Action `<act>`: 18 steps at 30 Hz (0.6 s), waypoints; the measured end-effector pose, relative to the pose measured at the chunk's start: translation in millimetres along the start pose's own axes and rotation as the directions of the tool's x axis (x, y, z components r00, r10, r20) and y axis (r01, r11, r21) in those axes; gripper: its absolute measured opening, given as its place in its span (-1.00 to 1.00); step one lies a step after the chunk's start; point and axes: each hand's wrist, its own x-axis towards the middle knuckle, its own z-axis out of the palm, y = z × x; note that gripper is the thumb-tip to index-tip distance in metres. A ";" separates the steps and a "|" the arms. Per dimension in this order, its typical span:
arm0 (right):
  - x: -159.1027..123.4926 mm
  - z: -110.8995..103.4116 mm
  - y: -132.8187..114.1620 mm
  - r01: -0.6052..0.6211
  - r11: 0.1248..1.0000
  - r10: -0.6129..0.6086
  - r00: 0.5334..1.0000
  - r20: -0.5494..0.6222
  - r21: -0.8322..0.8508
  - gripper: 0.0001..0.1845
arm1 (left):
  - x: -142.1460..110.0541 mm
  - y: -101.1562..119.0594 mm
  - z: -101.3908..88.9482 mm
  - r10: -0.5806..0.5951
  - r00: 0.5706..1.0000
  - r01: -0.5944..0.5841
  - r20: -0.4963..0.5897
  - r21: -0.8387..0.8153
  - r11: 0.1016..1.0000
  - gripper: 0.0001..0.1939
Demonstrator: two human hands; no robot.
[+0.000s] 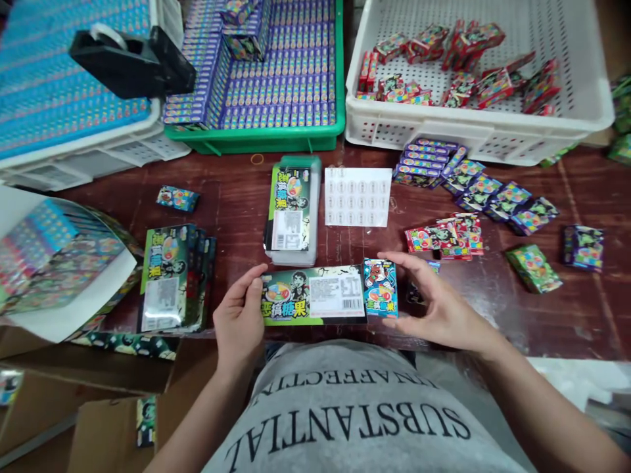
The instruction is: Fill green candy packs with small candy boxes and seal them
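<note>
My left hand (240,307) pinches the left end of a long green-and-black candy box (315,295), which bears a white barcode label. Thumb and fingers of my right hand (436,305) grip a small blue candy box (380,289) by its top and bottom edges. The blue box stands against the right end of the long one. Just beyond them lies a clear plastic case (313,223) with a similar green-and-black card (290,207) on it, beside a sheet of round clear stickers (358,197). Small red boxes (446,238) lie near my right hand.
Behind are a green crate (254,141) of purple boxes, a white crate (473,125) of red boxes, and a black tape dispenser (133,62) over blue boxes. Stacked long boxes (167,276) stand at left. Purple boxes (486,190) and a green box (532,268) lie right.
</note>
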 end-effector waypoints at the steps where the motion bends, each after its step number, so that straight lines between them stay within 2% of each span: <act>1: -0.8 -1.8 1.5 0.016 0.998 -0.016 1.000 -0.008 -0.063 -0.08 | 0.6 2.8 3.1 -0.006 1.000 0.006 0.004 -0.015 1.000 -0.56; 5: -6.5 -7.5 4.2 0.071 0.973 -0.109 0.980 -0.166 -0.222 -0.05 | 0.9 15.4 12.2 0.008 1.000 -0.009 -0.027 -0.030 1.000 -0.57; 6: -8.3 -8.0 4.6 0.078 0.968 -0.122 0.977 -0.175 -0.239 -0.05 | 0.8 18.0 13.9 0.020 0.999 -0.020 -0.025 -0.014 1.000 -0.58; 11: -16.0 -9.6 9.2 0.142 0.947 -0.144 0.989 0.013 -0.287 -0.05 | 1.4 25.1 24.9 0.038 0.992 -0.041 0.123 0.024 0.999 -0.57; 13: -21.3 -11.3 13.7 0.117 0.919 -0.130 0.991 -0.008 -0.376 0.03 | 2.1 26.0 30.5 0.050 0.989 -0.056 0.138 0.037 0.998 -0.56; 16: -34.5 -16.9 25.0 0.028 0.849 -0.106 0.987 -0.119 -0.528 0.26 | 3.5 25.4 36.9 0.121 0.988 -0.134 0.096 0.142 0.981 -0.57; 18: -44.0 -22.6 34.4 -0.073 0.793 -0.071 0.975 -0.211 -0.604 0.21 | 5.3 23.4 39.2 0.195 0.977 -0.210 0.088 0.217 0.953 -0.60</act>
